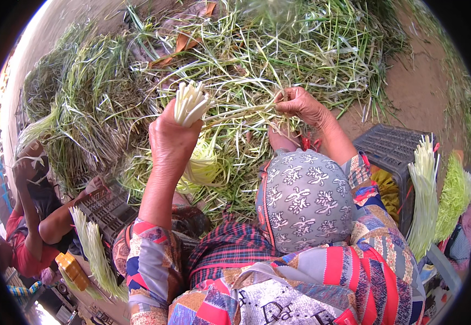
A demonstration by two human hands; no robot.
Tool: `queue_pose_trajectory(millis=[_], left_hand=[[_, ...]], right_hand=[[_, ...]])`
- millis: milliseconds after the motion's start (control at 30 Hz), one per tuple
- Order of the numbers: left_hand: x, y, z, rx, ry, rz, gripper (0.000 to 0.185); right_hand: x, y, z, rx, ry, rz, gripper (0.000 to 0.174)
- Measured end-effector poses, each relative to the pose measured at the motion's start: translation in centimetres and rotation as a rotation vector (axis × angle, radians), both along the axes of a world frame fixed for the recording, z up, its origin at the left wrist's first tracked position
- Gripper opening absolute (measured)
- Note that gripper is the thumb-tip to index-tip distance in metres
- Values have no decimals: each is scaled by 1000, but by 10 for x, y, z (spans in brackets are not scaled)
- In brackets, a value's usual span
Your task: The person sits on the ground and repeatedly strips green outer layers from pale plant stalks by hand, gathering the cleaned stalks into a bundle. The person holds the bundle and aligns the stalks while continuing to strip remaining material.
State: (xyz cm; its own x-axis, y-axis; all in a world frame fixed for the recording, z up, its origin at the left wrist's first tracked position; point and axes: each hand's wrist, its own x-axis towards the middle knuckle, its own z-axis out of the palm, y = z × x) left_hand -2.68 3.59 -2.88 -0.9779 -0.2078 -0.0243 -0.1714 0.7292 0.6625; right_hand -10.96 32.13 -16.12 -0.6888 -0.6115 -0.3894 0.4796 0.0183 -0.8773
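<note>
A bundle of pale stalks [192, 103], cut ends up, is gripped in my left hand [174, 132]; its yellow-green leaves [203, 162] hang below the fist. To the right, my right hand [300, 106] pinches thin withered strands [256, 109] between thumb and fingers. These strands stretch across towards the bundle; where they end at the left hand is hard to tell. Beneath both hands lies a loose heap of long green leaves [260, 61] and dry trimmings.
Black plastic crates stand at right [394, 142] and left [105, 209], with pale stalk bundles [424, 191] [93, 248] on or beside them. A dense pile of uncut stalks [93, 122] lies left. A person in red [32, 248] sits at far left, holding stalks.
</note>
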Motion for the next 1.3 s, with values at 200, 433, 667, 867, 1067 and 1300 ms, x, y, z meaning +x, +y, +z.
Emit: queue_pose_trajectory(millis=[200, 433, 667, 867, 1067, 1300], left_hand=[[0, -10, -4, -42, -38, 12, 31], [-4, -24, -8, 193, -61, 146, 37], [1, -9, -11, 373, -26, 50, 32], [1, -15, -13, 285, -50, 41, 34], [6, 6, -11, 172, -10, -59, 32], [8, 20, -17, 196, -86, -137, 33]], right_hand=[[-7, 37, -36, 40, -6, -162, 13], [9, 57, -49, 1472, 501, -125, 58], [17, -36, 38, 734, 1170, -70, 64], [19, -76, 47, 241, 725, 141, 17], [24, -74, 51, 305, 802, 170, 20], [25, -70, 51, 254, 752, 321, 19]])
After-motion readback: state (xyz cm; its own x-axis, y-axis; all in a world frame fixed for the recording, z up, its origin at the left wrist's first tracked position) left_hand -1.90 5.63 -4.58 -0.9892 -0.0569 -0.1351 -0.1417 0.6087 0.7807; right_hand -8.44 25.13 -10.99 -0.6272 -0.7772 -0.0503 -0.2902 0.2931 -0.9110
